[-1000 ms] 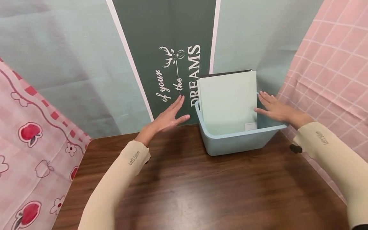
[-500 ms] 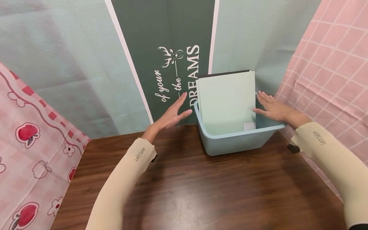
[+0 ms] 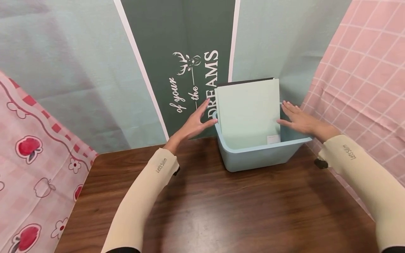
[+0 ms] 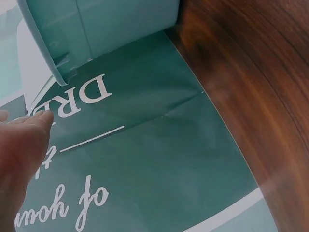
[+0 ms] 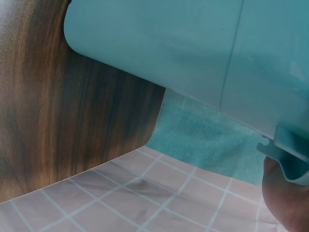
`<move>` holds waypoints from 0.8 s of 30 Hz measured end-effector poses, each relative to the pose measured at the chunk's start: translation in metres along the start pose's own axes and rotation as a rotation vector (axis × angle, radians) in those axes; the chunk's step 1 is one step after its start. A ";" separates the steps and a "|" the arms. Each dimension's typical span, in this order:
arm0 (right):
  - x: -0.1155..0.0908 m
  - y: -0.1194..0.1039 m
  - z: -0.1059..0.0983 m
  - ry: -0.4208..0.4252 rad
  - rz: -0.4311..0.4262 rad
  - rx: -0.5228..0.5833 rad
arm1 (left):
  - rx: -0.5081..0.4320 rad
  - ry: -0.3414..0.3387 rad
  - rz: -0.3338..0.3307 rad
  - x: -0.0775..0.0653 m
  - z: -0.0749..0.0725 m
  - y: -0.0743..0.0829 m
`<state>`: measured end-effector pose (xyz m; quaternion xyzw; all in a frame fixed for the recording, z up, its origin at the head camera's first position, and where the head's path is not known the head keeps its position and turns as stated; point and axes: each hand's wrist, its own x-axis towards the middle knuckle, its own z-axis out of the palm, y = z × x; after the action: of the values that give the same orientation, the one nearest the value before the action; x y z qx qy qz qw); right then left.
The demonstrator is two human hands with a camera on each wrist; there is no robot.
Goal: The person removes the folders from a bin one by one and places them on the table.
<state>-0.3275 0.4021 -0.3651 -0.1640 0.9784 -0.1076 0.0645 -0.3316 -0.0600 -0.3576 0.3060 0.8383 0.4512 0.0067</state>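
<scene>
A blue-grey plastic bin [image 3: 256,160] stands at the back right of the table. Pale green flat sheets or folders [image 3: 248,112] lean upright inside it, with a dark edge showing behind them and a small white label [image 3: 273,139] low on the front one. My left hand [image 3: 196,123] is just left of the bin, fingers extended and thumb spread close to its left rim. My right hand [image 3: 299,119] lies over the bin's right side, fingers straight, thumb tip near the sheets' right edge. In the right wrist view this hand [image 5: 285,193] shows beside the rim's curved end.
The brown wooden table [image 3: 202,211] reaches forward from the bin. A green and grey cloth [image 3: 180,35] with white lettering hangs behind. Pink patterned cloths hang at the left [image 3: 41,168] and right [image 3: 357,70].
My left hand has moved right toward the bin's left rim. My right hand stays at the bin's right side, and the sheets keep their place.
</scene>
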 end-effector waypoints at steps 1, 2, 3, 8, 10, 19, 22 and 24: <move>0.000 0.000 0.000 -0.001 0.001 0.003 | -0.015 0.002 -0.003 0.002 0.001 0.000; 0.000 0.001 -0.001 -0.001 0.000 0.005 | -0.022 0.006 -0.005 0.004 0.002 0.001; 0.000 0.001 -0.001 -0.001 -0.001 0.007 | -0.028 0.010 -0.012 0.005 0.002 0.001; 0.000 0.002 -0.001 -0.007 -0.004 0.007 | -0.055 0.013 -0.033 0.012 0.006 0.005; 0.000 0.002 -0.001 -0.005 -0.005 0.002 | -0.061 0.012 -0.036 0.016 0.008 0.007; -0.001 0.000 -0.001 -0.001 -0.003 0.004 | -0.072 0.024 -0.065 0.029 0.018 0.007; -0.003 -0.001 -0.001 0.003 0.001 0.022 | -0.090 0.031 -0.079 0.033 0.021 0.006; -0.004 -0.001 -0.001 0.001 0.007 0.026 | -0.091 0.035 -0.085 0.035 0.023 0.005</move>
<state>-0.3238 0.4025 -0.3636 -0.1595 0.9776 -0.1201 0.0667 -0.3505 -0.0228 -0.3578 0.2617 0.8292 0.4932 0.0252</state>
